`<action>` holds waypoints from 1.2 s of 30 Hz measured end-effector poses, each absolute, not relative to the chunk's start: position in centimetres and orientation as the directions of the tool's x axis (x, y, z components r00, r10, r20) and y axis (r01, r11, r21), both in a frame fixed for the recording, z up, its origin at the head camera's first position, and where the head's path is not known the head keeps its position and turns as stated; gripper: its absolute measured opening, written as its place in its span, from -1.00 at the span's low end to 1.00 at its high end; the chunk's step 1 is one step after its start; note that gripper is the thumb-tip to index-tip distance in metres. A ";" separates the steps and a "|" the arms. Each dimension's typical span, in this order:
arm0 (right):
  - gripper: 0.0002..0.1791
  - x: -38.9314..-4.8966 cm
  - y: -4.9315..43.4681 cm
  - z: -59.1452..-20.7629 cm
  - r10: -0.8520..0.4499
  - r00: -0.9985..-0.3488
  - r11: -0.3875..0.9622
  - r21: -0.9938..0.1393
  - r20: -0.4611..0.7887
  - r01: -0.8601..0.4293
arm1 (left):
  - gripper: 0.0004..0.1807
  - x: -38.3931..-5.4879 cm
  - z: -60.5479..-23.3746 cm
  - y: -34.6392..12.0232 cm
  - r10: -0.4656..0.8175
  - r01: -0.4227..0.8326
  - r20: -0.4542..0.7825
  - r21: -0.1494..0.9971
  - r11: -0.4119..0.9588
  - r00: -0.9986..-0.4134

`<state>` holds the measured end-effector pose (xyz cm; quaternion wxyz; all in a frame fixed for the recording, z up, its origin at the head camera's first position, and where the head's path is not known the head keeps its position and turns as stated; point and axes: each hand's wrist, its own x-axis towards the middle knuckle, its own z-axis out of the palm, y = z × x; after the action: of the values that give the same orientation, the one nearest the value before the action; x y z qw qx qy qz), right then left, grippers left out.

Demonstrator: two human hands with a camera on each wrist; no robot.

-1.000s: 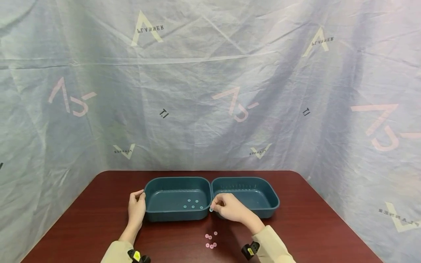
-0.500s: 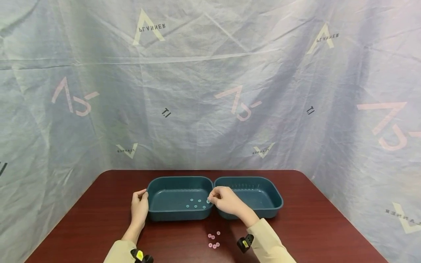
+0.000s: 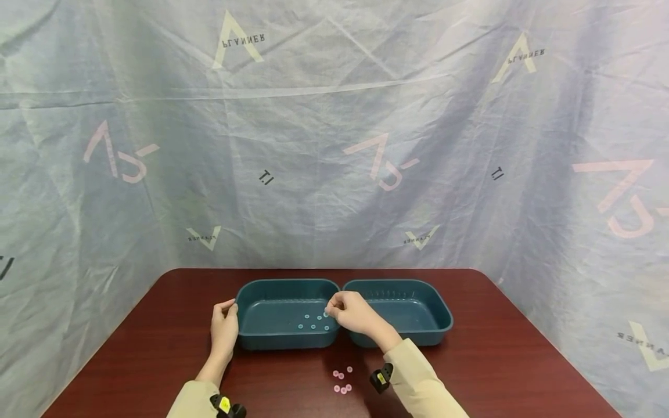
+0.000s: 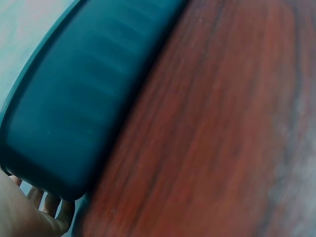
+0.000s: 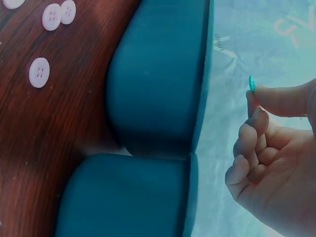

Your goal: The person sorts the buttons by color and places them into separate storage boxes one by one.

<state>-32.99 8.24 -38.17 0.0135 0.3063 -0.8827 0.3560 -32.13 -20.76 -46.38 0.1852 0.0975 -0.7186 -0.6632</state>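
My right hand (image 3: 357,313) is over the right end of the left teal tray (image 3: 287,343). Between thumb and index finger it pinches a small blue-green button (image 5: 252,83), held on edge above the rim. Several blue buttons (image 3: 313,327) lie in two rows on that tray's floor. My left hand (image 3: 225,330) rests against the tray's left end, fingertips touching the outer wall near the rim. In the left wrist view, its fingers (image 4: 51,203) show loosely bent at the tray's corner. Several pink four-hole buttons (image 5: 39,72) lie on the table in front of the trays.
A second teal tray (image 3: 444,330) stands close against the first, to its right, with no buttons visible inside. The dark red wooden table (image 3: 502,360) ends at a hanging grey printed cloth (image 3: 313,203) at the back and sides.
My right hand has moved left and slightly away from me, carrying the blue button from the gap between the trays to over the left tray. The left hand stays at its tray end.
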 end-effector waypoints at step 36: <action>-0.83 -36.0 5.5 -40.0 -0.537 -0.807 0.583 -0.583 0.245 -0.566 | -0.54 -32.2 -46.4 -20.7 -0.396 0.103 0.138 0.989 0.109 -0.908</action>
<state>-35.96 5.48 -40.05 0.0212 0.3101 -0.8895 0.3349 -32.17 -20.66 -46.43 0.1890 0.1017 -0.7203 -0.6597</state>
